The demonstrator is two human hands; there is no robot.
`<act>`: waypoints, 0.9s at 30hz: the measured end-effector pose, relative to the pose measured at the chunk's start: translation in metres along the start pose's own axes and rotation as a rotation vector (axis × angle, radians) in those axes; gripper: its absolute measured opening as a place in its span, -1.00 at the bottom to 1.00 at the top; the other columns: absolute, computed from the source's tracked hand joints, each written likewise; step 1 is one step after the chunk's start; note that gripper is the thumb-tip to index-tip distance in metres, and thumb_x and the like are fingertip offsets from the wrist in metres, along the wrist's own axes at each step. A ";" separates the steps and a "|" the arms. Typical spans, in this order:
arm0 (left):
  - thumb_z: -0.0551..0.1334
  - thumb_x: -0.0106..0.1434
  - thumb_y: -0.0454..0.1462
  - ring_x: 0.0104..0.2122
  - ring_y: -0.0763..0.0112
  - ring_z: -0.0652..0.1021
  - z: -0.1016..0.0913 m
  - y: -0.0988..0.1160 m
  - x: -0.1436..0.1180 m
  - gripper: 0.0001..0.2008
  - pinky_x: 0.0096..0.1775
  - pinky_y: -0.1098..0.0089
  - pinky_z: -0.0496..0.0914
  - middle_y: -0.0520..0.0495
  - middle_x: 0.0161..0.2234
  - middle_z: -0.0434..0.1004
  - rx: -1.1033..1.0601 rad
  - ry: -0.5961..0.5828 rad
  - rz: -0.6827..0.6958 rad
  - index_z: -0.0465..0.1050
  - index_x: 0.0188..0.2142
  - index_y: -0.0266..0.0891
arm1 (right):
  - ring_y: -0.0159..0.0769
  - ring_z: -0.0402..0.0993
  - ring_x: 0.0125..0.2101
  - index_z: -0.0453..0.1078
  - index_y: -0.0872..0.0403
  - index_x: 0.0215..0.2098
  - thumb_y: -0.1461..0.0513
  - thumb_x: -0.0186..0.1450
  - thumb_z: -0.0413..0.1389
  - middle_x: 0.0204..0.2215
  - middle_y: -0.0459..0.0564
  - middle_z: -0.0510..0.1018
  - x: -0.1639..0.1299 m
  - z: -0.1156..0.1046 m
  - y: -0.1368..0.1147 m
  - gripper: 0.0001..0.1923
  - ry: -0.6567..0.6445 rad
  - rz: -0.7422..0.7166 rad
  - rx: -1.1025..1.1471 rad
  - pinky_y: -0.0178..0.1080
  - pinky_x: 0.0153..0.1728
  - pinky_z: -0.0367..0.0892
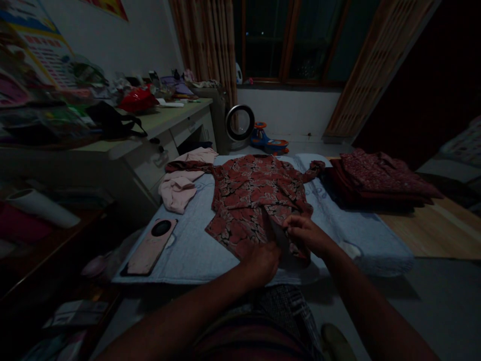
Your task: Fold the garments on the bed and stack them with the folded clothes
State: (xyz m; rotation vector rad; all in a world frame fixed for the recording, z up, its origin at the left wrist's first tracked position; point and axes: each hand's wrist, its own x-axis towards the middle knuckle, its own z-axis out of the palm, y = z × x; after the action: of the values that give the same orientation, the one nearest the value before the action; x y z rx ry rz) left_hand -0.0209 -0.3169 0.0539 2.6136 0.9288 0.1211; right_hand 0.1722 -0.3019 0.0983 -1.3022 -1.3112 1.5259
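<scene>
A red shirt with a dark and pale floral pattern [248, 188] lies spread on a light blue cloth [195, 250], its sleeves out to both sides. Low on the shirt, my left hand [263, 260] is closed on the fabric near its lower edge. Just to the right and slightly farther away, my right hand [304, 233] pinches another part of the same shirt. Between the two hands the cloth is lifted into a fold, showing a greyish underside. The dim light hides the exact fingertips.
A pink phone-shaped object with a dark round spot [152, 245] lies at left, below a crumpled pink garment [178, 190]. Folded dark red clothes [379, 175] are stacked at right. A cluttered desk [180, 120] stands left; a ring-shaped fan [239, 123] and blue ride-on toy [266, 139] are behind.
</scene>
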 end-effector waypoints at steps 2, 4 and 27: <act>0.11 0.26 -0.34 -0.15 0.21 0.53 0.008 0.001 0.001 -0.81 -0.11 0.25 0.45 -0.22 -0.12 0.48 -0.038 -0.010 0.010 0.42 -0.15 -0.25 | -0.50 0.23 -0.60 0.37 0.07 -0.37 0.16 0.02 0.22 -0.59 -0.23 0.38 0.004 0.004 0.008 -0.77 -0.022 -0.007 -0.004 -0.41 -0.56 0.11; 0.15 0.23 -0.34 -0.09 0.22 0.50 0.011 -0.003 -0.005 -0.78 -0.04 0.26 0.42 -0.20 -0.09 0.46 -0.128 -0.017 0.065 0.44 -0.13 -0.25 | -0.50 0.25 -0.59 0.39 0.07 -0.37 0.17 0.02 0.23 -0.57 -0.21 0.41 0.007 0.010 0.019 -0.78 -0.050 0.005 -0.006 -0.41 -0.54 0.13; 0.12 0.24 -0.22 -0.15 0.22 0.48 -0.022 -0.152 -0.053 -0.88 -0.03 0.23 0.32 -0.11 -0.23 0.50 -0.108 0.502 -0.533 0.39 -0.33 -0.20 | -0.21 0.45 -0.24 0.34 0.11 -0.08 0.09 0.27 0.11 -0.21 0.09 0.54 -0.019 -0.036 0.066 -0.67 0.381 -0.029 -1.203 -0.29 -0.29 0.20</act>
State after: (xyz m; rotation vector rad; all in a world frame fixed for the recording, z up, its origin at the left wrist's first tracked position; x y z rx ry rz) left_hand -0.1563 -0.2340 0.0213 2.1776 1.6970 0.6816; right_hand 0.2175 -0.3259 0.0394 -2.0950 -2.0216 0.2859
